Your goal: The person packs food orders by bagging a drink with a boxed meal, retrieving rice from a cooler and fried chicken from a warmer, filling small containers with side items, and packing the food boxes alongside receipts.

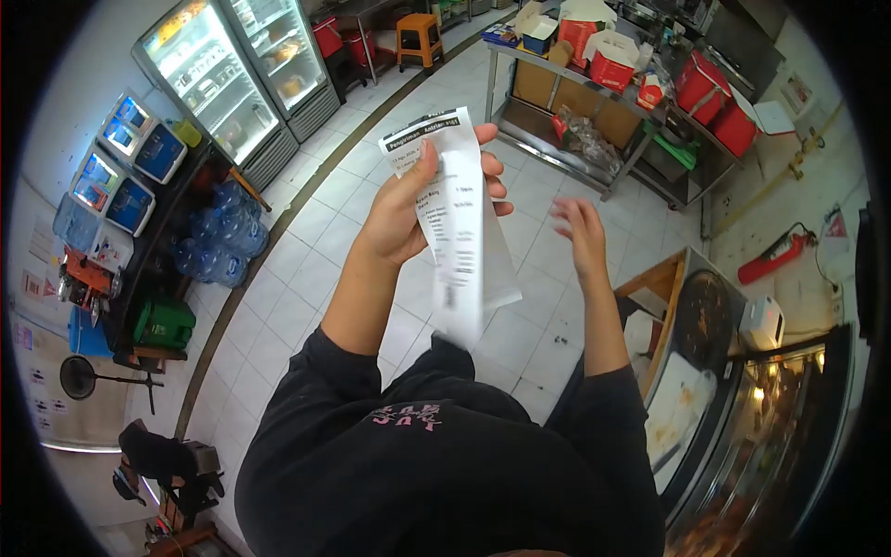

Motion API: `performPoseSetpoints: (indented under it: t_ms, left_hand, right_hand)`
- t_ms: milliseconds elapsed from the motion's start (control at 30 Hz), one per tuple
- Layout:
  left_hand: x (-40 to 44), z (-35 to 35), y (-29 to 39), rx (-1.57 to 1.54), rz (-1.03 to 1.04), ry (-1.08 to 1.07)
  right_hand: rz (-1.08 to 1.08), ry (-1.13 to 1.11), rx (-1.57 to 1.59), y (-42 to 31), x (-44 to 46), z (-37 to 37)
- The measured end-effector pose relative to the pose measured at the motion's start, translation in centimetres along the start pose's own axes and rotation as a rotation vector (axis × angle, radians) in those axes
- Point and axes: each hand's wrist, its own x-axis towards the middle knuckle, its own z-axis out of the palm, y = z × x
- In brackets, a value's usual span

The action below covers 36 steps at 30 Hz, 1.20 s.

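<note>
Seen from the head camera, a person in a dark shirt (445,473) holds up a long printed receipt (452,227) in the left hand (397,212), out in front of the body and above a white tiled floor (339,190). The left hand is closed on the paper near its top: the thumb presses flat across the printed face, while the fingers wrap behind, their tips showing past the right edge. The dark heading carries the word "Pengiriman"; the lower end hangs free and curls. A second width of paper shows behind the first, though whether it is a fold or another sheet cannot be told.

The right hand (580,232), slightly blurred, is raised well apart from the receipt, open, with fingers loosely bent and touching nothing visible. Beyond it stands a metal worktop (554,72) bearing red and white boxes (613,61). Glass-door fridges (218,88) stand at upper left, with blue water jugs (223,239) grouped on the floor nearer the person.
</note>
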Motion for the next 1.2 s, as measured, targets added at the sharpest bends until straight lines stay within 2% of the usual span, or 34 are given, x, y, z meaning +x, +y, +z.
performPoseSetpoints:
  t_ms: [67,133,200,267,300,367,400,433,533,600,667,733,767,800,833,867,933,1000,1033,1100,1200]
  left_hand:
    - [5.0,-3.8,-1.2,0.005,0.009,0.04]
    - [10.5,-7.9,-2.2,-0.1,0.027,0.058]
    - [15.9,-10.6,-2.6,-0.102,0.027,0.046]
    - [21.7,-11.8,-2.9,0.248,-0.022,0.116]
    - [24.6,-12.0,-3.9,0.409,-0.029,0.142]
    - [29.9,-14.6,-6.4,0.7,-0.181,0.092]
    - [32.5,-15.8,-7.8,0.814,-0.238,0.04]
    - [34.9,-16.7,-9.4,0.745,-0.261,-0.015]
    - [42.0,-20.6,-14.2,0.583,-0.331,-0.08]
    - [46.9,-23.1,-16.8,0.327,-0.367,0.06]
    - [51.5,-26.4,-19.2,0.249,-0.376,0.135]
    - [55.9,-29.8,-20.8,0.028,-0.358,0.326]
    - [58.3,-31.3,-21.3,0.034,-0.341,0.414]
    - [60.6,-33.2,-21.6,0.04,-0.334,0.416]
    - [62.8,-35.2,-21.8,0.06,-0.262,0.465]
    - [65.0,-36.9,-21.6,0.08,-0.194,0.513]
    - [68.9,-39.2,-21.0,0.125,-0.136,0.592]
    - [73.1,-41.6,-20.5,0.154,-0.049,0.643]
    - [74.9,-42.4,-20.6,0.154,-0.069,0.662]
    - [78.0,-44.5,-21.8,0.119,-0.123,0.637]
    - [82.2,-48.7,-24.9,0.022,-0.266,0.582]
  right_hand:
    - [-0.164,-0.231,0.331,-4.6,4.5,3.7]
    - [-0.288,-0.296,0.426,-5.9,6.8,5.0]
    - [-0.346,-0.228,0.372,-6.2,10.1,4.7]
    - [-0.385,-0.16,0.308,-5.8,14.8,2.9]
    - [-0.323,-0.17,0.304,-5.6,17.1,1.6]
    - [-0.274,-0.156,0.295,-4.6,21.4,-0.9]
    - [-0.233,-0.103,0.122,-2.9,23.7,-2.0]
    - [-0.189,-0.051,-0.048,-1.1,25.8,-3.1]
    - [-0.118,0.002,-0.103,5.8,33.2,-7.0]
    - [-0.057,0.041,-0.054,8.6,38.5,-8.9]
    - [-0.013,-0.053,0.022,11.1,44.0,-11.1]
    - [0.011,-0.087,0.001,11.8,50.2,-12.7]
    - [-0.093,-0.185,-0.152,12.0,53.6,-13.5]
    - [-0.199,-0.275,-0.298,12.4,56.8,-14.2]
    - [-0.194,-0.39,-0.308,12.4,60.2,-15.3]
    - [-0.2,-0.388,-0.302,14.1,64.5,-16.8]
    - [-0.28,-0.419,-0.538,18.6,74.1,-20.1]
    - [-0.167,-0.27,-0.743,16.6,85.4,-22.2]
    - [-0.369,-0.066,-0.907,17.4,90.7,-23.0]
    - [-0.63,0.316,-1.237,16.5,100.0,-23.9]
    - [-0.718,0.46,-1.442,17.5,109.6,-26.3]
